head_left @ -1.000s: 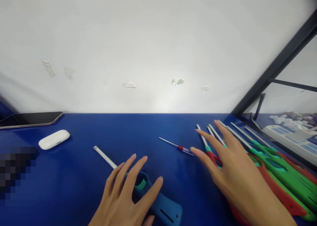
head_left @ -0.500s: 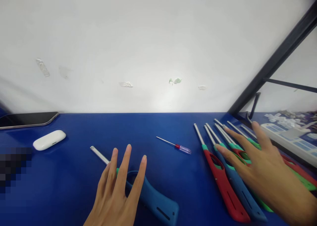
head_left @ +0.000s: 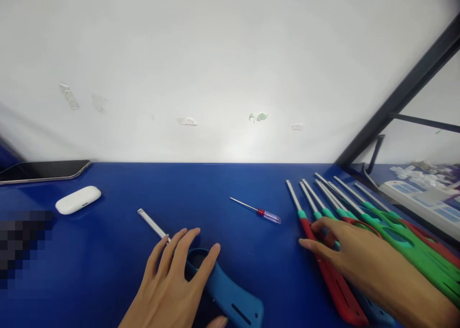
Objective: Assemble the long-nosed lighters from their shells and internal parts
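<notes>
My left hand (head_left: pixel 174 275) lies over a blue long-nosed gas lighter (head_left: pixel 233 289). Its fingers are spread and bent, the thumb tip showing low at the picture's bottom edge. The lighter's metal tube (head_left: pixel 151 222) sticks out up and left past the fingers. At the right, my right hand (head_left: pixel 352 256) has its fingers bent round the upper handle of a red gas lighter (head_left: pixel 334 280), thumb on the left side. Green gas lighters (head_left: pixel 420 251) and a partly hidden blue one (head_left: pixel 377 309) lie beneath and beside that hand, tubes pointing away.
A small screwdriver (head_left: pixel 268 216) with a clear purple handle lies mid-table. To the left are a white earbud case (head_left: pixel 79 199) and a phone (head_left: pixel 46 171). A dark metal frame (head_left: pixel 388 107) rises at right, beside a white-and-blue case (head_left: pixel 424 198) and loose white pieces (head_left: pixel 413 175).
My right hand has come down and left from above the row of lighters onto the red one, its fingers curling. My left hand has lowered onto the blue lighter. The view has shifted slightly.
</notes>
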